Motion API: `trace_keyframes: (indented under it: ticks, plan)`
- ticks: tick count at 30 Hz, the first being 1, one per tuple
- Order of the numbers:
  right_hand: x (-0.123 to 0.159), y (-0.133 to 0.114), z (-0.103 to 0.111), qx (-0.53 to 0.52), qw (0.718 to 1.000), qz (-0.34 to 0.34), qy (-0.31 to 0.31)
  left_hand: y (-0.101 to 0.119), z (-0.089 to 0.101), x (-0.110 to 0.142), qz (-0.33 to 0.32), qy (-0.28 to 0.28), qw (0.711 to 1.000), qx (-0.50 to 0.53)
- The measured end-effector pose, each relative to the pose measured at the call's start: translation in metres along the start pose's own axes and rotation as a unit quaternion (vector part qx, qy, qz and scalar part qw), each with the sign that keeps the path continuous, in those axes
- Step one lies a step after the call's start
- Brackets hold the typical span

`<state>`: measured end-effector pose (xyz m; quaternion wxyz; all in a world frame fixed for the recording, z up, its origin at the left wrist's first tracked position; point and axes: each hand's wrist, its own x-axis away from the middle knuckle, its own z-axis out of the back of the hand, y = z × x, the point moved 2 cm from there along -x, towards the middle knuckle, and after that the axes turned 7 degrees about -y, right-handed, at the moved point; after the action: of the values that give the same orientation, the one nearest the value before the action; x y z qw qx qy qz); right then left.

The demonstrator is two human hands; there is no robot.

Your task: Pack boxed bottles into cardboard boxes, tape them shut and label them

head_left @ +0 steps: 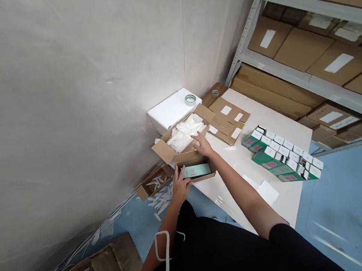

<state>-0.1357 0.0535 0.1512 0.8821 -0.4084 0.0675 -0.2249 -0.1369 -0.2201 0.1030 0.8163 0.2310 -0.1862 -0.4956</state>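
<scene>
My left hand (180, 186) grips the left end of a small open cardboard box (206, 176), its fingers over the wall. In that box lies a pale green carton (198, 170) with small red print. My right hand (203, 145) is above the box's back right corner. Its fingers are spread toward a larger open carton (164, 150) behind, which is full of crumpled white packing material (183, 133). Nothing shows in the right hand's grasp, though part of the fingers is hard to make out.
Rows of green-and-white boxes (280, 153) stand on the white table (232, 164). Flattened cardboard (223, 124) lies behind. A tape roll (190, 99) rests on a white foam box (168, 111). White scraps (162, 200) litter the floor; loaded shelves (311, 78) stand at right.
</scene>
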Motion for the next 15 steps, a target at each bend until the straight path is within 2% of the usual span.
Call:
trace_keyframes:
  ticks: [4,7,11,15]
  plan:
    - [-0.071,-0.001,-0.015,0.070,0.996,-0.005,-0.062,-0.008,0.009,-0.008,-0.005,-0.001,1.000,0.004]
    - [-0.104,-0.001,-0.029,0.114,0.988,-0.019,-0.107,-0.013,0.013,-0.011,-0.010,0.000,1.000,0.008]
    - [-0.123,-0.002,-0.045,0.161,0.975,-0.059,-0.141,-0.020,0.014,-0.012,-0.017,0.007,1.000,0.009]
    - [-0.126,-0.006,-0.050,0.148,0.979,-0.077,-0.120,-0.027,0.012,-0.011,-0.031,0.015,0.999,0.008]
